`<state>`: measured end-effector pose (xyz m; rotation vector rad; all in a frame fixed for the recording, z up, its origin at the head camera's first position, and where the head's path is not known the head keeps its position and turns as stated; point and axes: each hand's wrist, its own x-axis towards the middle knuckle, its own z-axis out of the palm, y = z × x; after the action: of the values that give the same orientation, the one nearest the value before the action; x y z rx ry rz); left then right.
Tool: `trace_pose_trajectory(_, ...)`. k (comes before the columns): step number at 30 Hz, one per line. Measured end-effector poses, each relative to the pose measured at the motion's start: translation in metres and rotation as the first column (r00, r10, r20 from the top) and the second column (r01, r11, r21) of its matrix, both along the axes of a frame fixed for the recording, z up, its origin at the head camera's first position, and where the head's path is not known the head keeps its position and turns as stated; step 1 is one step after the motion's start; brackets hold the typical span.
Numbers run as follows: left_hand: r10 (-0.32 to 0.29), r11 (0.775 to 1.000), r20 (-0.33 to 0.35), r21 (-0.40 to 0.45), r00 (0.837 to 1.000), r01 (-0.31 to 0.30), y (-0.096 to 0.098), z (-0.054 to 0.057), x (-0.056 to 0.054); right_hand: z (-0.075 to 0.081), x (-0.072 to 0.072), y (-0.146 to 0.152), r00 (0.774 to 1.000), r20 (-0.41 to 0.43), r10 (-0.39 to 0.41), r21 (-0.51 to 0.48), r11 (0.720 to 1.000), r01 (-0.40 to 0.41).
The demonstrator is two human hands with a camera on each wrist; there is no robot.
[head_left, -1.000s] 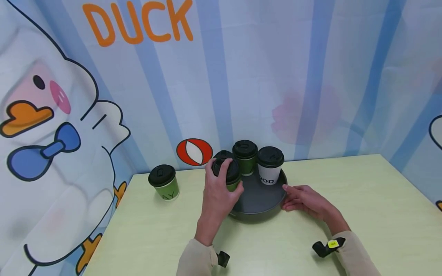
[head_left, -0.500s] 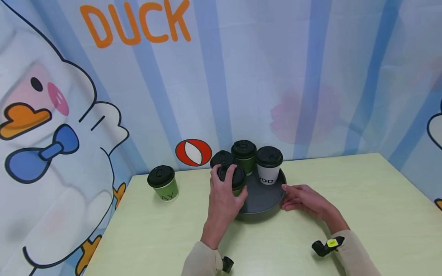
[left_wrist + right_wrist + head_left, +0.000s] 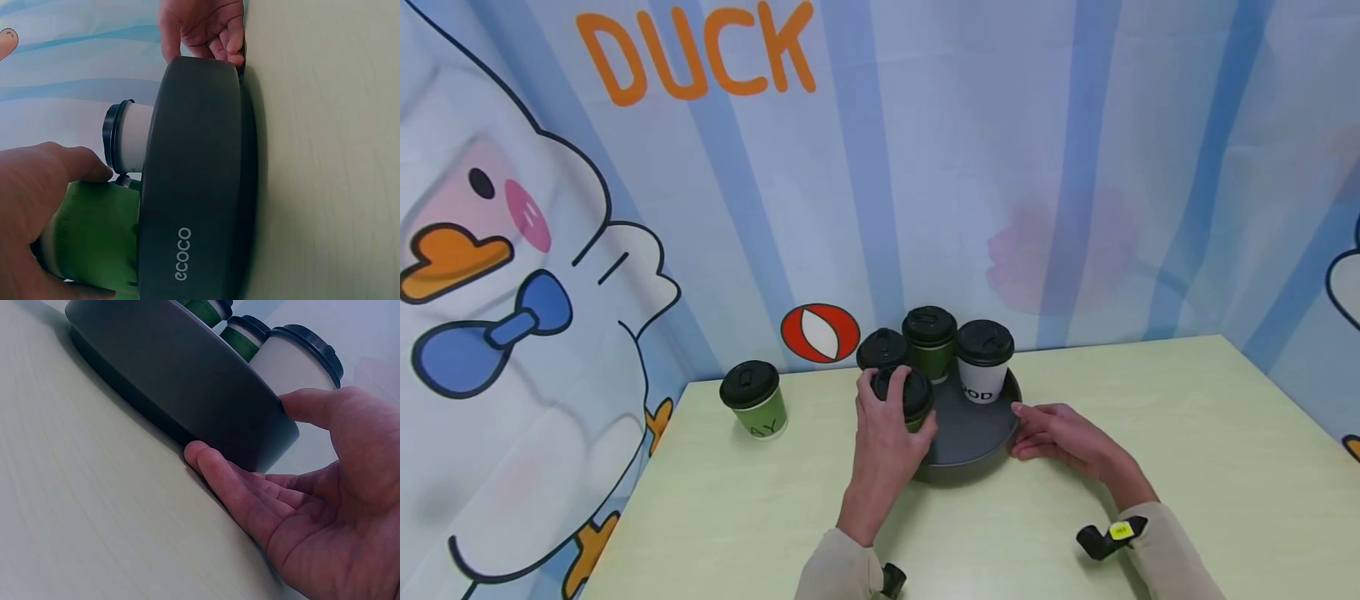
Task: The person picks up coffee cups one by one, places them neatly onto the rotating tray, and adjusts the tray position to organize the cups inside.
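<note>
My left hand (image 3: 880,450) grips a green paper cup with a black lid (image 3: 917,398) from above, at the near left of the round dark grey tray (image 3: 962,446). In the left wrist view this green cup (image 3: 100,234) stands upright at the tray's rim, thumb and fingers around it. With its thumb at the rim and fingers along the lower edge, my right hand (image 3: 1063,433) holds the tray's right side; the right wrist view shows the same hold. Behind the gripped cup, the tray bears another lidded cup (image 3: 882,348), a green cup (image 3: 934,358) and a white cup (image 3: 983,379).
One more green cup with a black lid (image 3: 762,408) stands on the pale table (image 3: 700,517), left of the tray. A printed cloth backdrop (image 3: 925,167) rises right behind the table's back edge.
My left hand has moved the green cup a little right and toward me, then slightly lower at the tray's near left. My right hand stays at the tray's edge.
</note>
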<state>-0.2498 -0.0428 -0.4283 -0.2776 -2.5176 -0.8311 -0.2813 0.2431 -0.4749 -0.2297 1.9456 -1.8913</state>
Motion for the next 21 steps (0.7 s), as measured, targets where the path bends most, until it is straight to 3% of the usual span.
trace_pose_trajectory(21,0.019,1.0,0.031,0.003,0.999,-0.019,0.0021,0.0005,0.001,-0.0016,-0.0016,0.0001,1.0,0.008,-0.007,-0.002,1.0,0.007)
